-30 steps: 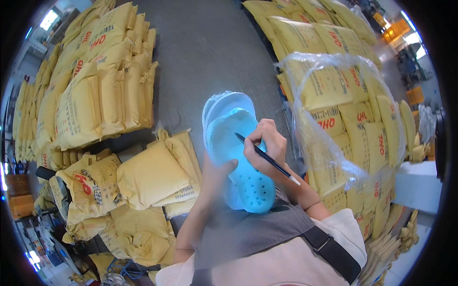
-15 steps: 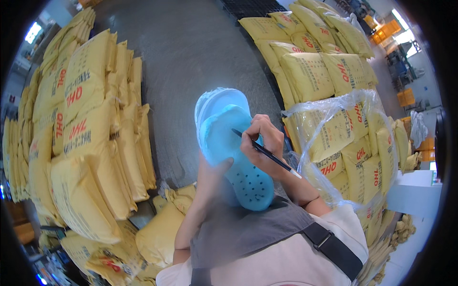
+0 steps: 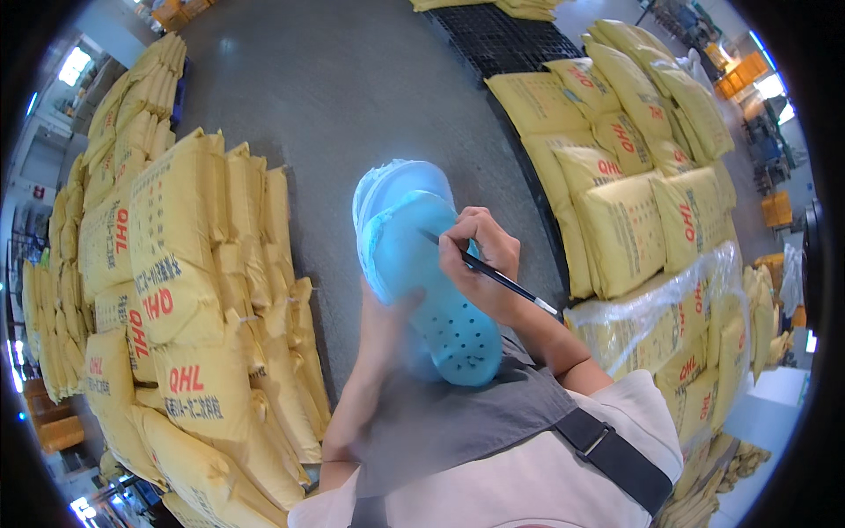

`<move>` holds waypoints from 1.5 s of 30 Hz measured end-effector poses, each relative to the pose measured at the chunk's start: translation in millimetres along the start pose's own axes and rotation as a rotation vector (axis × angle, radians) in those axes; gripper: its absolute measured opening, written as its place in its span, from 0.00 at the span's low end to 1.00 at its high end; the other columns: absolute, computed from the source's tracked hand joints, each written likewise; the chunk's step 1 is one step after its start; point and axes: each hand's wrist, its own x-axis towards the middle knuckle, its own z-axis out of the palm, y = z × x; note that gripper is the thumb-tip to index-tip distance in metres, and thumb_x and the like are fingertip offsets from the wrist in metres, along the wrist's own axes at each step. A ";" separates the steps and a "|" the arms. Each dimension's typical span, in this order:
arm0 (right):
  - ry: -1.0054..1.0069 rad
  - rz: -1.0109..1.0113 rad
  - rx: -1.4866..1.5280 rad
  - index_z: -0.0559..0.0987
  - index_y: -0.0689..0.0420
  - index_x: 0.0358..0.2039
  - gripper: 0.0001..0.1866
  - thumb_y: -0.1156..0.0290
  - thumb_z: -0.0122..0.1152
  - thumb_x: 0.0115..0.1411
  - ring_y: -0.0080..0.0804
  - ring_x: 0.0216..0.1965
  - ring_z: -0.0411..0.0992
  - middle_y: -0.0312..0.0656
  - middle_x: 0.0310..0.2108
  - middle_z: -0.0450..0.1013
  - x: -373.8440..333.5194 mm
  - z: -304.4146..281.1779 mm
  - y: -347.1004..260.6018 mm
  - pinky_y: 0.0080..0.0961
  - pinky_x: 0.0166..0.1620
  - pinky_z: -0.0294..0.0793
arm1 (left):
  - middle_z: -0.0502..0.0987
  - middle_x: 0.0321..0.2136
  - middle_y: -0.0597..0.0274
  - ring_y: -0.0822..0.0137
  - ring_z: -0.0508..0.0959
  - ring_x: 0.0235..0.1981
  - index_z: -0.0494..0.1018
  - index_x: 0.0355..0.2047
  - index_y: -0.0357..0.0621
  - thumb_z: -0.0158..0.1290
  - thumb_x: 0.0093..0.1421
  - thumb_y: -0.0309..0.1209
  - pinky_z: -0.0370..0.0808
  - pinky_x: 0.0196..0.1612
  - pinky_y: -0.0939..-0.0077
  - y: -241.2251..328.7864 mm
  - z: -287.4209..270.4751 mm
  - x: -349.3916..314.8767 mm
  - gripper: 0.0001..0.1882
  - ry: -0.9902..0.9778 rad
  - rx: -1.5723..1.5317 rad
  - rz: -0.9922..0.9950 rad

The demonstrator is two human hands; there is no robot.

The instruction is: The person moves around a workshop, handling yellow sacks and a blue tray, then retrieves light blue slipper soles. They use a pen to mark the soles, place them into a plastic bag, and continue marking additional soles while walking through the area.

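Note:
In front of my body is a blue foam clog (image 3: 462,330), its holed toe end toward me and resting against the grey apron (image 3: 422,431). A paler blue sole-like piece (image 3: 427,176) with a rough rim lies beyond and partly under it; whether the two are joined I cannot tell. My left hand (image 3: 387,304), blurred, grips the clog's left side with the thumb over the top. My right hand (image 3: 484,251) pinches a slim black pen-like tool (image 3: 510,283) with a pale rear end. Its tip points at the smooth far half of the clog and appears to touch it.
Tall stacks of yellow sacks (image 3: 189,326) stand on my left. More yellow sacks (image 3: 620,233) are piled on the right, partly under clear plastic wrap (image 3: 651,330). Grey floor (image 3: 308,97) runs between them. A black pallet (image 3: 502,40) lies at the far end.
The view has shifted, so the sack stacks sit lower and the pallet shows more. Both hands keep their grip on the clog and the pen-like tool, whose tip has moved slightly toward me.

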 end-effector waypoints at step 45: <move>0.411 0.121 -0.275 0.75 0.56 0.29 0.09 0.84 0.64 0.50 0.30 0.28 0.70 0.38 0.26 0.70 1041.0 41.1 853.3 0.23 0.31 0.71 | 0.69 0.54 0.54 0.61 0.69 0.56 0.59 0.63 0.36 0.55 0.52 0.31 0.65 0.60 0.64 349.8 242.7 1354.7 0.37 -0.390 0.129 -0.116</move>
